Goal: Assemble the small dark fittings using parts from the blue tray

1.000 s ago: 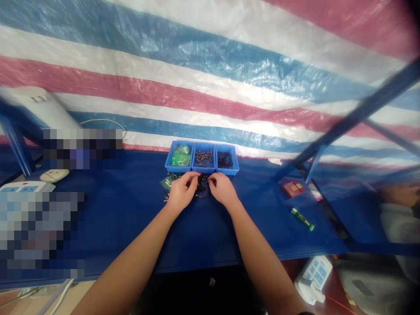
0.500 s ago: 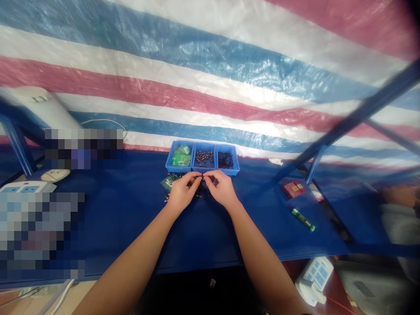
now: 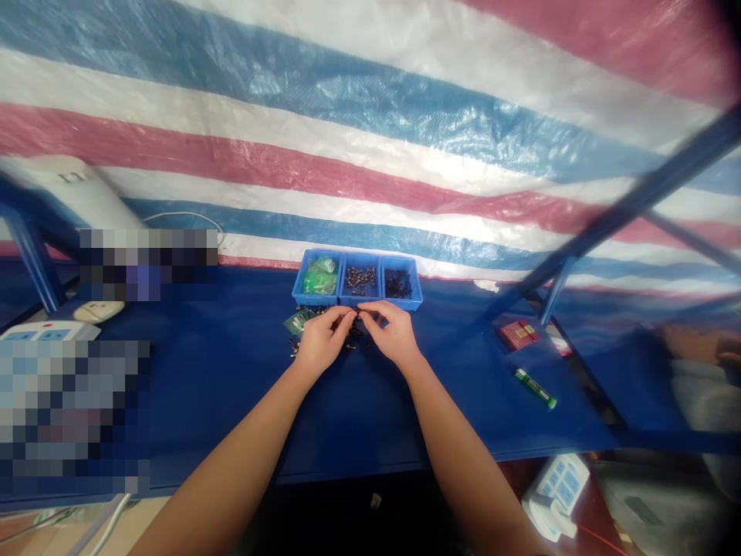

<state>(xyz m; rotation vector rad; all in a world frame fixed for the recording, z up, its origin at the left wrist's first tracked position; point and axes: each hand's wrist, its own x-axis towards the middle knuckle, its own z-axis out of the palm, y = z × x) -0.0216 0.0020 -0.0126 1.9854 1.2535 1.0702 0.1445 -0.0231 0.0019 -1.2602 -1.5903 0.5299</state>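
My left hand point(image 3: 324, 340) and my right hand point(image 3: 392, 333) meet fingertip to fingertip over the blue table. Thumbs and forefingers are pinched around something small and dark, mostly hidden by the fingers. Beneath and around them lie several loose small metal and dark pieces point(image 3: 350, 347), partly covered by the hands. Left of the fingers rests a small green packet point(image 3: 298, 320). Just beyond stand three joined blue bins point(image 3: 360, 301). The left one holds a green plastic bag point(image 3: 320, 276), the middle one small brass-coloured metal parts point(image 3: 360, 278), the right one small black parts point(image 3: 397, 284).
On the right lie a red box point(image 3: 519, 334) and a green tube point(image 3: 535, 388). A white power strip point(image 3: 559, 494) sits below the table edge point(image 3: 509, 455). Striped sheeting point(image 3: 370, 154) hangs behind; a blue metal bar point(image 3: 625, 205) slants at right. Another person's arm point(image 3: 698, 344) shows at far right.
Both hands stay pinched together in almost the same spot, with only slight finger movement. The other person's hand at the far right has shifted a little.
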